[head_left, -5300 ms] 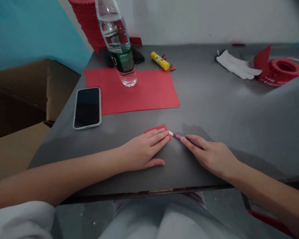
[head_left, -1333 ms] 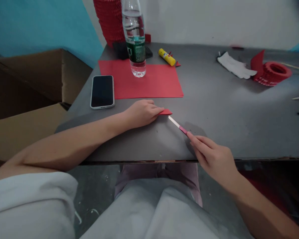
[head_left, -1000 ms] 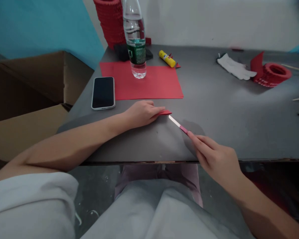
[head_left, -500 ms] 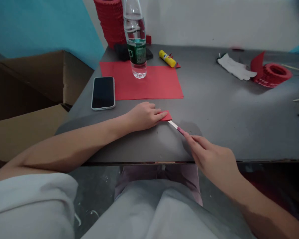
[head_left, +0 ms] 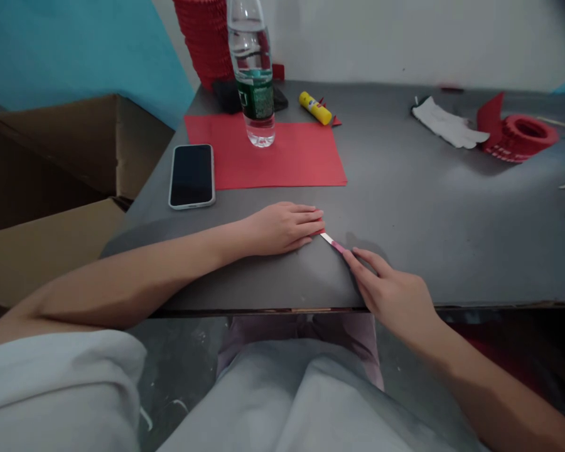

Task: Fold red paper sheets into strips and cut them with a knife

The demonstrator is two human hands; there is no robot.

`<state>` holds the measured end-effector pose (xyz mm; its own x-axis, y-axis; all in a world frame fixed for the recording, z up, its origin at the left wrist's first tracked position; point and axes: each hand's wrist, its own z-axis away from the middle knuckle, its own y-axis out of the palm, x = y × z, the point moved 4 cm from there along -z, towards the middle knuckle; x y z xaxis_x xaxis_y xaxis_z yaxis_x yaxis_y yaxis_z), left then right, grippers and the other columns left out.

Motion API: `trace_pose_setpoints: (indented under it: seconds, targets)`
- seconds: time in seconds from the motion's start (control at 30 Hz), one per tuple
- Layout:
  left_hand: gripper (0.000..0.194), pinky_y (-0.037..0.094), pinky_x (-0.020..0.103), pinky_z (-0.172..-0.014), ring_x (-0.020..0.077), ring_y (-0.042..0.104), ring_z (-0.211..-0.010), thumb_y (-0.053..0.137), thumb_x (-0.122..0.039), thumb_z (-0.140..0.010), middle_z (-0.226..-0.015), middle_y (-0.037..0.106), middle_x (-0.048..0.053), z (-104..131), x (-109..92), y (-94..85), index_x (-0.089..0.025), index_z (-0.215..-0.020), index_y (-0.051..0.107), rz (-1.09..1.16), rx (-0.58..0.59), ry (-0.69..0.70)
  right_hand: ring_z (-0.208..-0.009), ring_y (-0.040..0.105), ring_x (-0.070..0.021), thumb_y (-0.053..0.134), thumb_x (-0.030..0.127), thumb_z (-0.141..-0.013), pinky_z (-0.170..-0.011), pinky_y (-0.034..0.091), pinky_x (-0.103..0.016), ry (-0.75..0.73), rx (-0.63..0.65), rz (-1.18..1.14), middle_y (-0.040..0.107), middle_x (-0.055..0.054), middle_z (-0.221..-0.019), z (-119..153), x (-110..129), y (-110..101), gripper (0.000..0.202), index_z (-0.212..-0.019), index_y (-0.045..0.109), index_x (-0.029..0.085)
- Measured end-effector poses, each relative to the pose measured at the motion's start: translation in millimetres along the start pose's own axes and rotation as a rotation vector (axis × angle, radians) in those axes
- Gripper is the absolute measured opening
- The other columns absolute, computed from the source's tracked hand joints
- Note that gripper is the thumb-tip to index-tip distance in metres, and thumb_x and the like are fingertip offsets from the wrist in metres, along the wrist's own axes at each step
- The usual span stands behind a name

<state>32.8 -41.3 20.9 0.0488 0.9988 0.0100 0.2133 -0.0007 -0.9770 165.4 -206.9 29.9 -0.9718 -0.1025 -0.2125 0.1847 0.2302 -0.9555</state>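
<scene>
My left hand (head_left: 289,229) lies flat on a small folded piece of red paper (head_left: 319,220), its fingers stretched out and pressing it to the table. Most of that paper is hidden under the fingers; only its right end shows. My right hand (head_left: 395,292) is closed round a pink-handled knife (head_left: 338,246), with the index finger along the handle. The knife's pale blade points up and left, and its tip meets the lower right edge of the folded paper. Whether the tip is inside the fold cannot be seen.
Red paper sheets (head_left: 292,163) lie behind my left hand, with a water bottle (head_left: 258,94) standing on them. Nearby are a phone (head_left: 192,176) and a yellow glue stick (head_left: 315,108). A white glove (head_left: 447,122) and red pleated paper ring (head_left: 522,138) lie far right. A cardboard box (head_left: 51,232) stands left.
My left hand has flattened and slid right, covering more of the folded red paper. The knife has shifted slightly left and down with my right hand, its tip still at the paper's edge.
</scene>
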Motion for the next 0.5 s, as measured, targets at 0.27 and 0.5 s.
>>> trace_pose_setpoints:
  seconds: [0.27, 0.5]
  targets:
    - [0.04, 0.04, 0.039, -0.101, 0.0266, 0.048, -0.123, 0.043, -0.041, -0.094, -0.132, 0.053, 0.012, -1.9, 0.8, -2.6, -0.016, -0.122, 0.055, 0.032, 0.025, 0.012, -0.055, 0.056, -0.0069, 0.044, 0.012, -0.084, -0.043, 0.035, -0.024, -0.009, 0.028, -0.054, 0.061, -0.001, -0.121, -1.9, -2.8, 3.4, 0.05, -0.133, 0.05, 0.023]
    - [0.044, 0.042, 0.038, -0.099, 0.0268, 0.051, -0.119, 0.041, -0.043, -0.094, -0.126, 0.057, 0.011, -6.2, -0.8, -3.6, -0.011, -0.121, 0.055, 0.028, 0.015, -0.003, -0.057, 0.057, -0.0069, 0.043, 0.011, -0.085, -0.043, 0.036, -0.023, 0.005, 0.035, -0.1, 0.06, -0.001, -0.122, -0.4, -3.3, 5.5, 0.051, -0.134, 0.048, 0.023]
